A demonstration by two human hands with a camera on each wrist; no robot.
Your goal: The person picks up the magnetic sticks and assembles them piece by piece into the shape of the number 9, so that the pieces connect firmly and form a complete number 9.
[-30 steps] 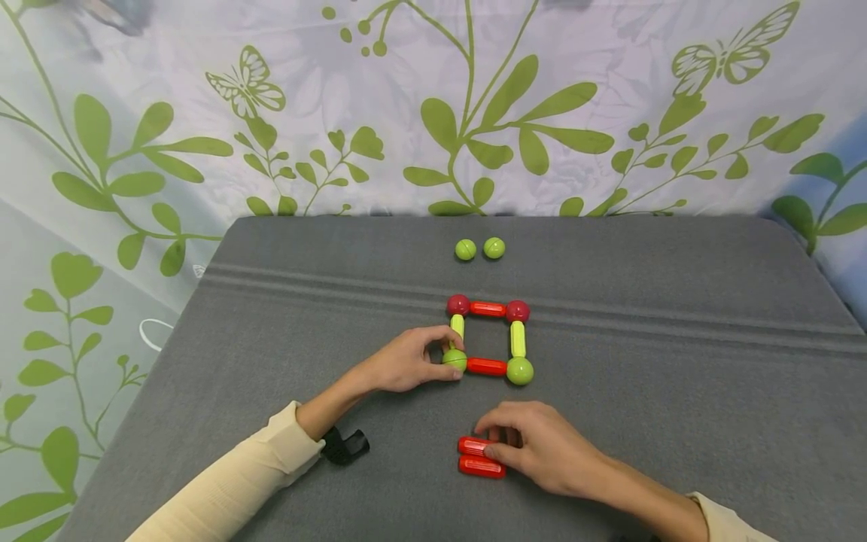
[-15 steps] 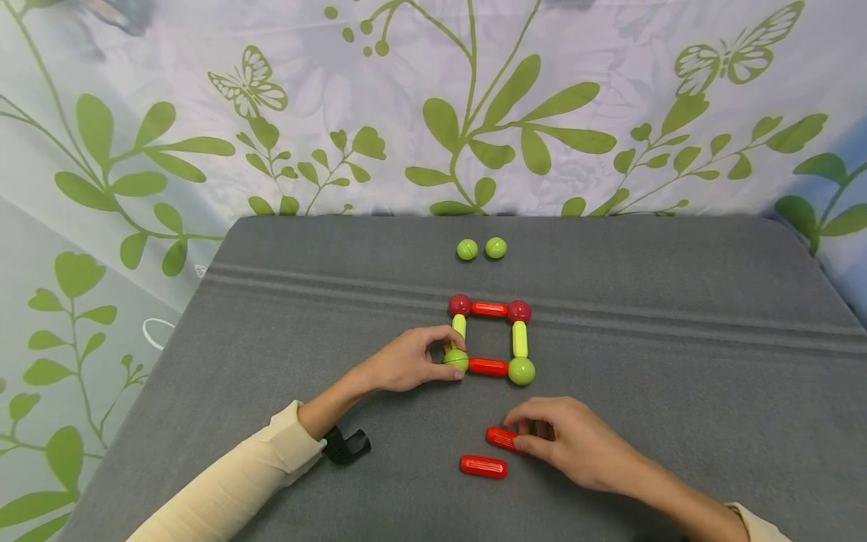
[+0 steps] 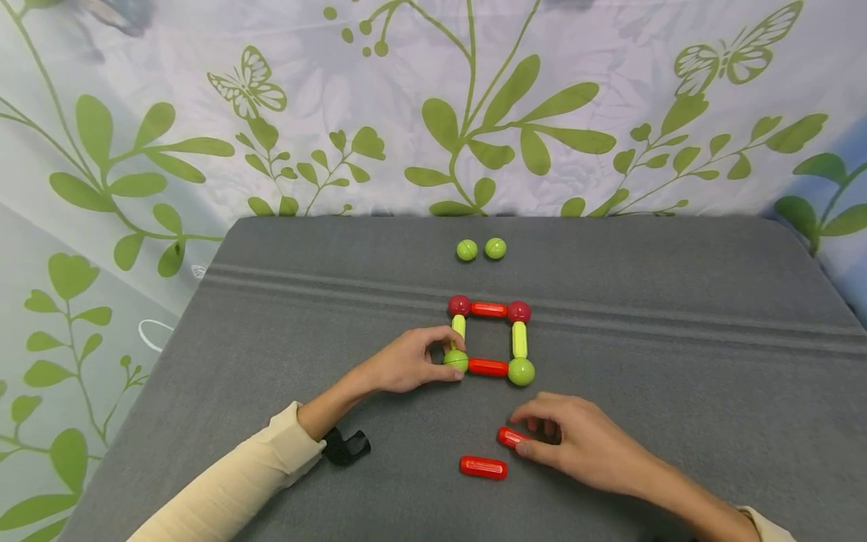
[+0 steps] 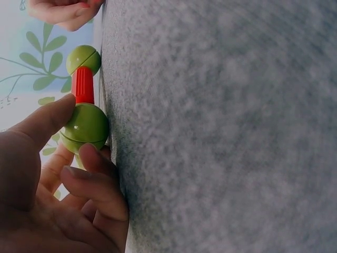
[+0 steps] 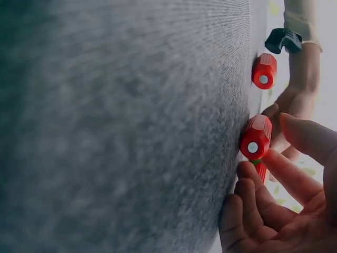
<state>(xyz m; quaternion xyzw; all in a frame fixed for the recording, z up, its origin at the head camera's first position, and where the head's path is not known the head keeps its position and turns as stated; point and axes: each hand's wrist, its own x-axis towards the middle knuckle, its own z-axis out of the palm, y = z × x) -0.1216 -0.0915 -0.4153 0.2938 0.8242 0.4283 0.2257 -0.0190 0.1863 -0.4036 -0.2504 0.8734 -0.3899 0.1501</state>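
Observation:
My left hand (image 3: 409,361) pinches a green ball (image 3: 455,364) between thumb and fingers. That ball is the near left corner of a flat square of balls and magnetic rods. A red rod (image 3: 488,367) joins it to a second green ball (image 3: 521,371); two yellow-green rods run back to dark red balls (image 3: 459,305), linked by another red rod (image 3: 489,309). Nearer the front, my right hand (image 3: 576,440) pinches a loose red magnetic rod (image 3: 510,437), whose silvery end (image 5: 253,147) shows in the right wrist view. Another red rod (image 3: 483,467) lies to its left.
Two loose green balls (image 3: 466,250) sit behind the square. A black curved wrist mount (image 3: 348,446) sticks out below my left sleeve. Grey cloth covers the table (image 3: 677,391), and a leaf-patterned curtain (image 3: 379,90) hangs at its far edge.
My right hand has drawn one red rod rightward and slightly back, away from the rod it lay against. The left hand and the square stay put.

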